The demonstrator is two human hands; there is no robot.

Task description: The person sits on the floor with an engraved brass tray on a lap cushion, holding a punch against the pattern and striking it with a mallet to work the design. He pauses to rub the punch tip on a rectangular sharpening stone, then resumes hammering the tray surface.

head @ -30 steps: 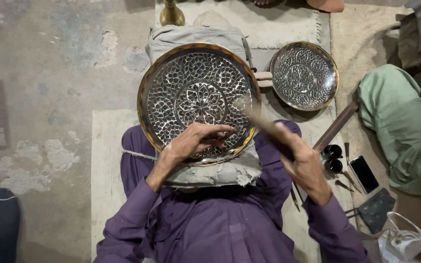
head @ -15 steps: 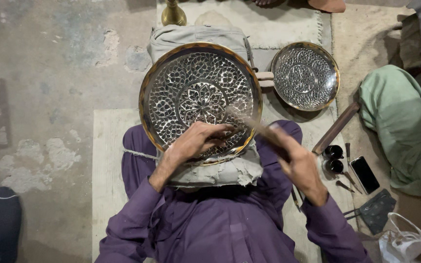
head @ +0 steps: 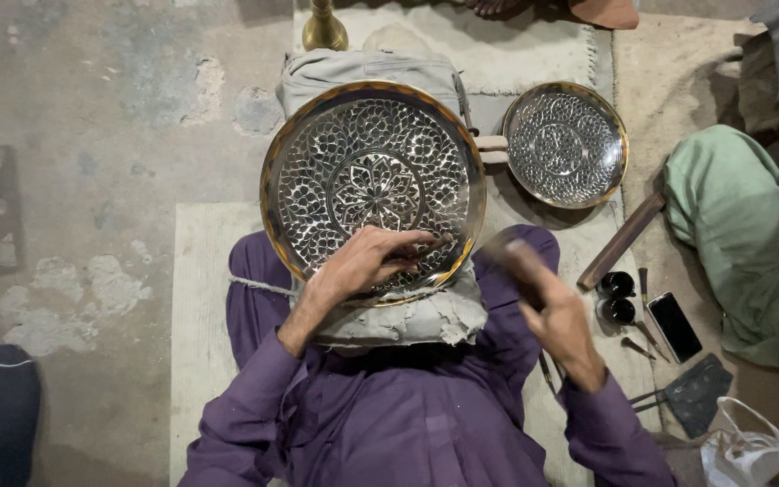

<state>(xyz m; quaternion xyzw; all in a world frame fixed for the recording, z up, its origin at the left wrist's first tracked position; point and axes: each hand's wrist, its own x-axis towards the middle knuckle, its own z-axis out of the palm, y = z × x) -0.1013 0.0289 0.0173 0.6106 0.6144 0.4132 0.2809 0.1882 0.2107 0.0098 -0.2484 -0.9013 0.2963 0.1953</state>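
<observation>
A large round engraved metal tray [head: 373, 180] with a brass rim rests on a grey padded block [head: 407, 316] over my lap. My left hand [head: 362, 263] lies on the tray's near edge, pinching a thin chisel [head: 430, 245] against the pattern. My right hand [head: 552, 311] is raised to the right of the tray, shut on a wooden mallet handle [head: 511, 255], which is blurred by motion and sits just off the tray's rim.
A smaller engraved tray [head: 566, 144] lies on the mat to the right. Beside it are a wooden stick [head: 621, 241], two small dark cups [head: 618, 298], a phone [head: 674, 326] and loose tools. A person in green [head: 741, 243] sits at right. A brass vase base [head: 325, 29] stands behind.
My right hand has swung the mallet back off the tray towards the right. My left hand stays on the chisel at the tray's near edge.
</observation>
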